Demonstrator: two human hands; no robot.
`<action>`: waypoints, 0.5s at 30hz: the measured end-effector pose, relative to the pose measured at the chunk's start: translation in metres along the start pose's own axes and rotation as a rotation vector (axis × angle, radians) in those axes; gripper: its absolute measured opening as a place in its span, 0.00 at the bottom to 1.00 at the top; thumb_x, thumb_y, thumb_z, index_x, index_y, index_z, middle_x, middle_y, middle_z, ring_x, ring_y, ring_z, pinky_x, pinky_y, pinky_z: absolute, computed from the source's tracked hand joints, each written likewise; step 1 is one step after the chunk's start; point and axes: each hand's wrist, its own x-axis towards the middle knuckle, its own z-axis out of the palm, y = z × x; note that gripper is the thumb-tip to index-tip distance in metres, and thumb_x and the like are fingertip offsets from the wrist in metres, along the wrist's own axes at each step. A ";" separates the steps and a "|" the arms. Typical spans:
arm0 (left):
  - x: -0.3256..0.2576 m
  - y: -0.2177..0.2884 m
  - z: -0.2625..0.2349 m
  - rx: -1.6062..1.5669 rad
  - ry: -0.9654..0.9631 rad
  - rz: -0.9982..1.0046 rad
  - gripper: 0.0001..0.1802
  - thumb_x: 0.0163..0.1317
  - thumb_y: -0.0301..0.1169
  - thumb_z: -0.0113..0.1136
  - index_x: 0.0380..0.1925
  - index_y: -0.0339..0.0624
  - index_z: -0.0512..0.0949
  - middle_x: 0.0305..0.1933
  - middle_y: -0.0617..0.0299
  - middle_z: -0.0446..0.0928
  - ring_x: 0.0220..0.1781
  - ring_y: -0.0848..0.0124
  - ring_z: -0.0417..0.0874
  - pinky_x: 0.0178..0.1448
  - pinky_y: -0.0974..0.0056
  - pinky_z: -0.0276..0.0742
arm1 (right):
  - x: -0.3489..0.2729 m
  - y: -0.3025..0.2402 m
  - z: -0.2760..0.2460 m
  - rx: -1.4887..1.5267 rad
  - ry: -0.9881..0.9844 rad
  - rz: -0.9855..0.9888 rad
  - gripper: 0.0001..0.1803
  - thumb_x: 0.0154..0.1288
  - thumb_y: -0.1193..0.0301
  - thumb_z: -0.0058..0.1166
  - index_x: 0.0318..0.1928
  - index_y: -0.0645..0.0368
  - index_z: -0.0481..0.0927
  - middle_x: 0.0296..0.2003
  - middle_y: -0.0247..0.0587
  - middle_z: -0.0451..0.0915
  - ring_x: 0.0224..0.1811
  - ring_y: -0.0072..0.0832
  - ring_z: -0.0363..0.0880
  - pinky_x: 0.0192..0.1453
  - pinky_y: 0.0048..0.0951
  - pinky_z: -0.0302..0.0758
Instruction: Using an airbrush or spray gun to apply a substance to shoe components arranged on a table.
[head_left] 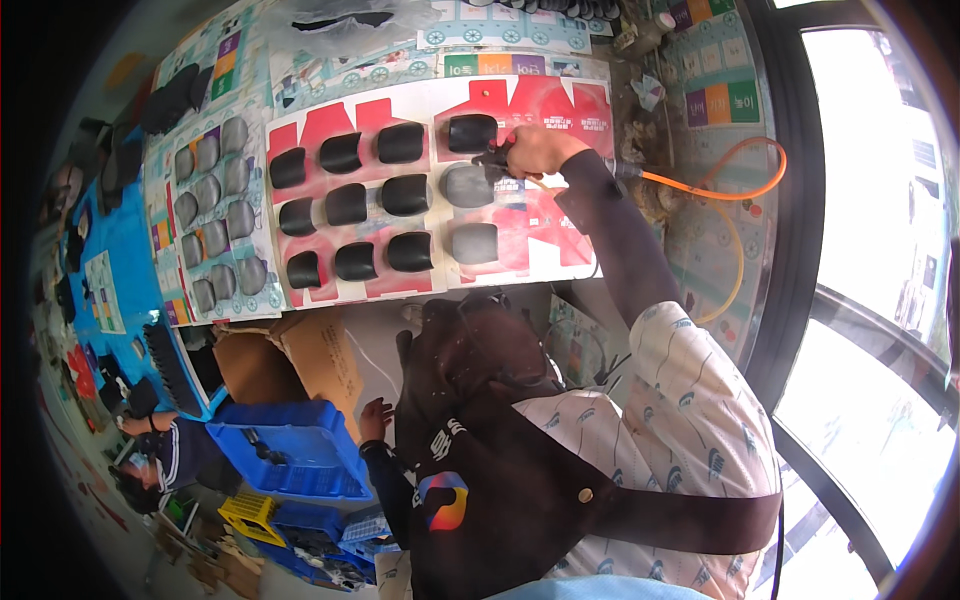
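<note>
My right hand (545,152) is closed around a dark spray gun (492,158) on the far side of the table. The gun's front end is beside a black curved pad (472,133) at the end of the far row. Just nearer lie two pads with a greyish surface, one (467,186) by the gun and another (474,243) close to the near edge. More black curved pads (405,195) sit in rows on a red and white cardboard sheet (515,262). My left hand (376,418) hangs low beside my apron, fingers loosely apart, holding nothing.
An orange hose (715,192) loops to the right of my right arm. Several grey pads (207,190) lie on the table's left part. Below stand a cardboard box (325,355) and a blue crate (335,480). Another person (185,455) is at the lower left.
</note>
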 end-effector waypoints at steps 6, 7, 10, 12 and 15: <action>0.000 -0.013 0.002 -0.032 0.038 0.001 0.17 0.75 0.38 0.53 0.55 0.39 0.78 0.42 0.54 0.87 0.37 0.68 0.88 0.36 0.66 0.79 | -0.024 0.000 0.014 -0.091 0.186 -0.052 0.18 0.59 0.63 0.52 0.37 0.66 0.87 0.39 0.64 0.84 0.46 0.54 0.84 0.54 0.46 0.79; 0.001 -0.016 0.000 -0.066 0.017 0.064 0.17 0.75 0.38 0.53 0.55 0.39 0.78 0.42 0.54 0.87 0.37 0.68 0.88 0.36 0.66 0.79 | -0.027 0.000 0.016 -0.094 0.195 -0.059 0.18 0.59 0.63 0.52 0.37 0.66 0.87 0.39 0.64 0.84 0.46 0.54 0.84 0.54 0.46 0.79; 0.010 -0.029 -0.006 0.094 0.019 0.156 0.17 0.74 0.37 0.54 0.55 0.39 0.79 0.42 0.54 0.87 0.34 0.68 0.87 0.34 0.66 0.78 | -0.041 -0.001 0.028 -0.215 0.260 -0.183 0.14 0.56 0.68 0.55 0.39 0.62 0.86 0.36 0.61 0.84 0.42 0.54 0.84 0.49 0.48 0.78; 0.019 -0.041 -0.014 0.148 -0.016 0.215 0.16 0.74 0.36 0.55 0.54 0.39 0.79 0.42 0.53 0.87 0.33 0.69 0.86 0.33 0.67 0.78 | -0.047 -0.005 0.035 -0.144 0.364 -0.268 0.13 0.56 0.68 0.55 0.39 0.61 0.86 0.35 0.62 0.84 0.41 0.55 0.83 0.49 0.49 0.78; 0.029 -0.059 -0.031 0.374 -0.085 0.490 0.16 0.74 0.37 0.55 0.54 0.39 0.79 0.41 0.54 0.86 0.32 0.70 0.85 0.33 0.67 0.78 | -0.053 -0.014 0.049 -0.113 0.435 -0.327 0.11 0.57 0.69 0.54 0.37 0.59 0.86 0.34 0.62 0.83 0.41 0.58 0.82 0.48 0.52 0.77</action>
